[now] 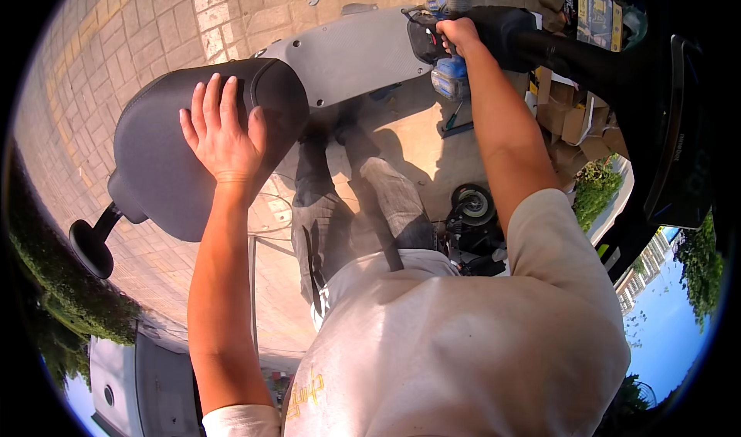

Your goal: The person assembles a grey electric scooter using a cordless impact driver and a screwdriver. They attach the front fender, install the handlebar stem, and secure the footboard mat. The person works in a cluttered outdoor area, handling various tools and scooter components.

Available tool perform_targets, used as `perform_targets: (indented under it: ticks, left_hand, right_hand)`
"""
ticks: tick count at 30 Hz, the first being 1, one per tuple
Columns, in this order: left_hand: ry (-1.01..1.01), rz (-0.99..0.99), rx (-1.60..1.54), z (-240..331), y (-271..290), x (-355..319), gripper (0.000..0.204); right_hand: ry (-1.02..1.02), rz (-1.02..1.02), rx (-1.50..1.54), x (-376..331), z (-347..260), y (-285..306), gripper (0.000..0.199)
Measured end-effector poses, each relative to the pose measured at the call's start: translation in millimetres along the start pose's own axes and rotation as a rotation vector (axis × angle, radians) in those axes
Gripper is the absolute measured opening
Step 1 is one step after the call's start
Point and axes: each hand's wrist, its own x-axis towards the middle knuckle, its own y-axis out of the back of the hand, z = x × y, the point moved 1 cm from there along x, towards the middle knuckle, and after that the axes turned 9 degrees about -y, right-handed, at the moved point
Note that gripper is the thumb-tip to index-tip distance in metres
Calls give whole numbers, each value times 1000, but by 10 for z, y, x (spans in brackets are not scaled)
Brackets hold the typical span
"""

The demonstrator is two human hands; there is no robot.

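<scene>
Over brick paving (154, 22), left hand (225, 145) touches rounded seat (166, 155).

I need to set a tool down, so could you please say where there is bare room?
Brick paving is bare between the black seat and the white brick strip, as is the gray panel between the seat and the blue drill in the right hand. It is crowded at right, around the cardboard boxes.

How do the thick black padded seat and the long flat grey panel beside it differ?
The black padded seat is thick and rounded; the grey panel is long and flatter. The seat shows a seam; the panel, dark round spots. The seat lies under the left hand; the panel stretches toward the right hand gripping a blue drill. Both look smooth.
</scene>
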Motion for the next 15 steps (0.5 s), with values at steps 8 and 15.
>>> perform_targets:
  ticks: [8,15]
  left_hand:
    - [-4,7,6,-12,13,-25,46]
    - [8,6,0,16,-13,-19,46]
  right_hand:
    - [54,26,-32,-41,-55,2,15]
    - [28,79,229,-601,296,159,13]
